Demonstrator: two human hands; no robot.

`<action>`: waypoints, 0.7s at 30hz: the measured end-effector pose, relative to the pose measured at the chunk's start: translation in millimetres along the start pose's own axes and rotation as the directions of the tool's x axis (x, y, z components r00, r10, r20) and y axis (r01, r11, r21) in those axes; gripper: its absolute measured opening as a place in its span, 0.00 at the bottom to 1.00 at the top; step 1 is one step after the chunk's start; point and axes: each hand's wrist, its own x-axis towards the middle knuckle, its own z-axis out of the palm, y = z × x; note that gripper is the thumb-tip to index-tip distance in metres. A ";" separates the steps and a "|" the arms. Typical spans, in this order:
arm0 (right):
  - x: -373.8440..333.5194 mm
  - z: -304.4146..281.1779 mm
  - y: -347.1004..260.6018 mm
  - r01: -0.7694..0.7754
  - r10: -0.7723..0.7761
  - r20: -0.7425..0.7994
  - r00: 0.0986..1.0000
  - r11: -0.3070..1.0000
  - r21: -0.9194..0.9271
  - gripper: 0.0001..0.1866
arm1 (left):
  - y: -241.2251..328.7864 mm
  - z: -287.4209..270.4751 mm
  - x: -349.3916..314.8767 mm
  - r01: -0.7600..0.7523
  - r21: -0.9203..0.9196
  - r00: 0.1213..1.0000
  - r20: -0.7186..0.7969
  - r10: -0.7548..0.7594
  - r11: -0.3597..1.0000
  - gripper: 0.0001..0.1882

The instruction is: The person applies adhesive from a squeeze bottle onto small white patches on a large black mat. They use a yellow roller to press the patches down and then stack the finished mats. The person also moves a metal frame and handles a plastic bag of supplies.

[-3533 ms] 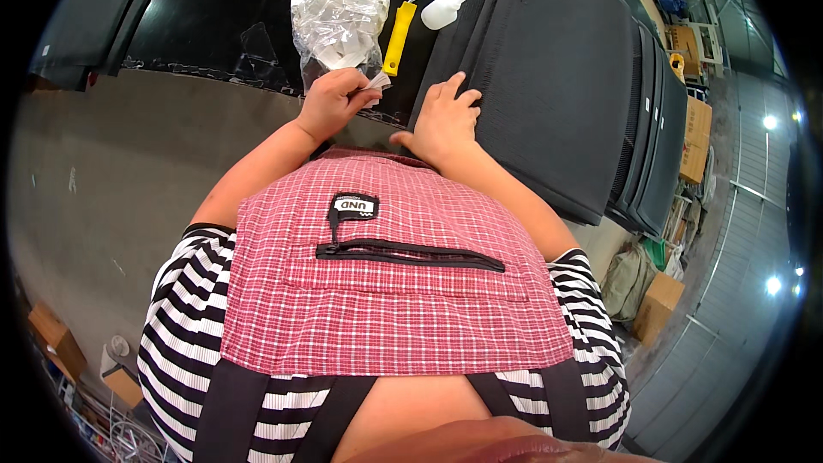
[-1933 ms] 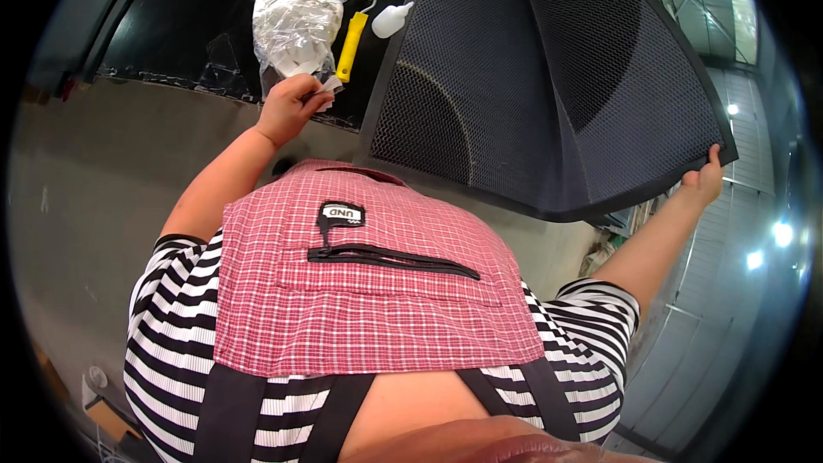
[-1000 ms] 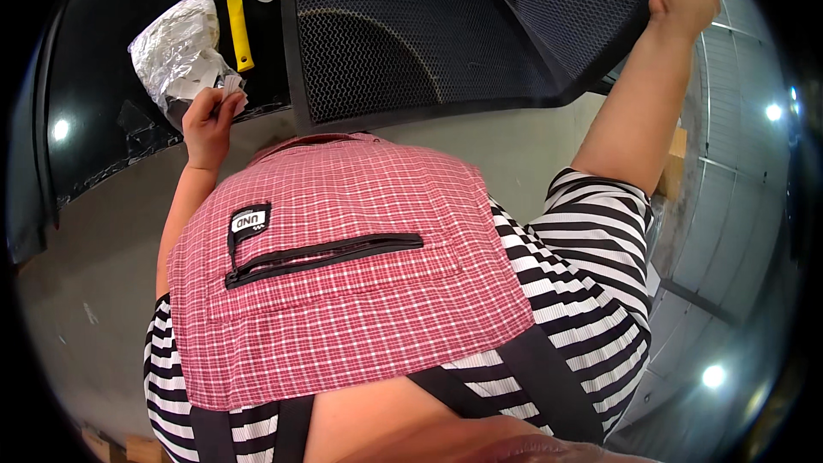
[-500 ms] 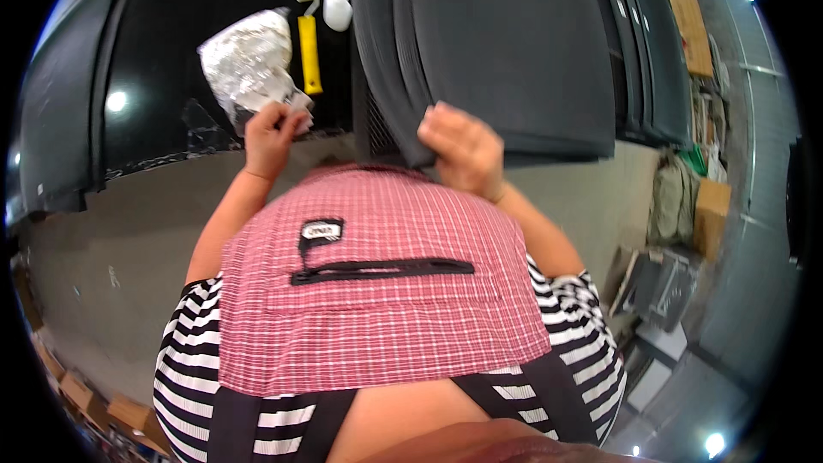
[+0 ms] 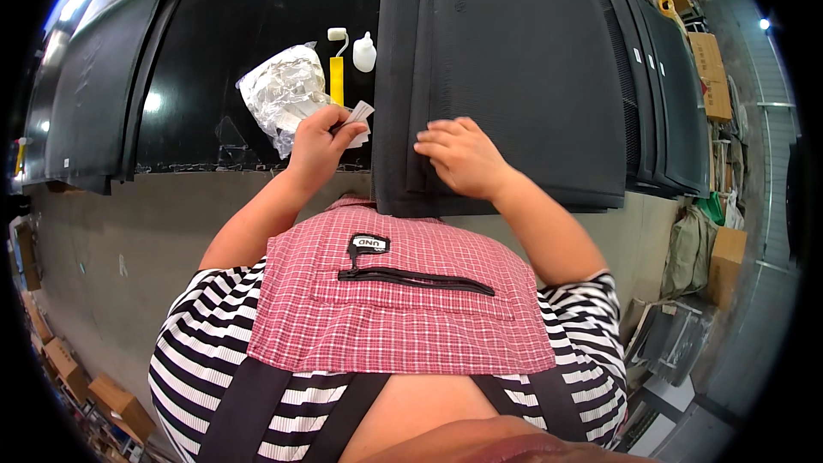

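Note:
My left hand (image 5: pixel 317 150) pinches several small white labels (image 5: pixel 362 111) with print on them, just left of a stack of black textured mats (image 5: pixel 536 60). On the upper mat, near its left front part, rests my right hand (image 5: pixel 463 159), fingers stretched out and nothing visible in them. Beyond my left hand lies a clear plastic bag (image 5: pixel 279 90) with whitish contents. Beside it is a small roller with a yellow handle (image 5: pixel 337 77), its lower end hidden behind my hand. A white squeeze bottle (image 5: pixel 364 53) is to the roller's right.
These things lie on a shiny black table (image 5: pixel 193 120). More black mats (image 5: pixel 86 94) are at the far left, and another stack (image 5: pixel 677 111) with small white labels stands at the right. Cardboard boxes (image 5: pixel 710 77) and a grey-green sack (image 5: pixel 688 249) are farther right.
The left hand has come away from the plastic bag toward the mats with the labels. The mat's left front edge, bent under my right hand before, now lies flatter. The view has shifted.

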 end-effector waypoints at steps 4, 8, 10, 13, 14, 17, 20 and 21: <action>23.4 0.2 51.3 0.113 -0.123 -0.015 0.992 0.949 -0.294 0.14 | 1.7 6.0 21.9 -0.022 0.215 1.000 0.021 0.018 0.976 0.14; 49.6 -4.7 55.6 0.263 -0.223 0.151 0.963 0.902 -0.342 0.07 | -18.1 -4.4 12.2 0.016 0.386 1.000 0.002 -0.019 0.922 0.15; 60.5 -11.6 60.9 0.348 -0.308 0.168 0.937 0.869 -0.351 0.06 | -23.4 -2.3 1.5 -0.011 0.402 0.999 -0.024 0.023 0.916 0.15; 67.3 -25.0 76.5 0.378 -0.332 0.199 0.922 0.883 -0.279 0.06 | -25.7 1.0 -7.3 0.011 0.380 0.999 -0.040 0.005 0.925 0.13; 70.2 -40.9 73.1 0.339 -0.272 0.261 0.926 0.905 -0.258 0.06 | -29.3 1.7 -11.9 0.035 0.354 0.998 -0.058 -0.015 0.935 0.12; 63.1 -121.7 68.4 0.241 -0.175 0.217 0.960 0.913 -0.329 0.05 | -32.6 4.9 -20.3 0.064 0.277 0.993 -0.109 -0.034 0.959 0.11; 30.3 -236.5 76.7 0.007 -0.017 -0.013 1.000 0.843 -0.538 0.03 | -30.9 5.4 -22.4 0.043 0.236 0.992 -0.124 -0.014 0.971 0.10; 19.3 -268.4 68.5 -0.055 -0.001 -0.098 0.995 0.816 -0.575 0.04 | -30.5 5.2 -24.1 0.036 0.228 0.991 -0.130 -0.006 0.973 0.09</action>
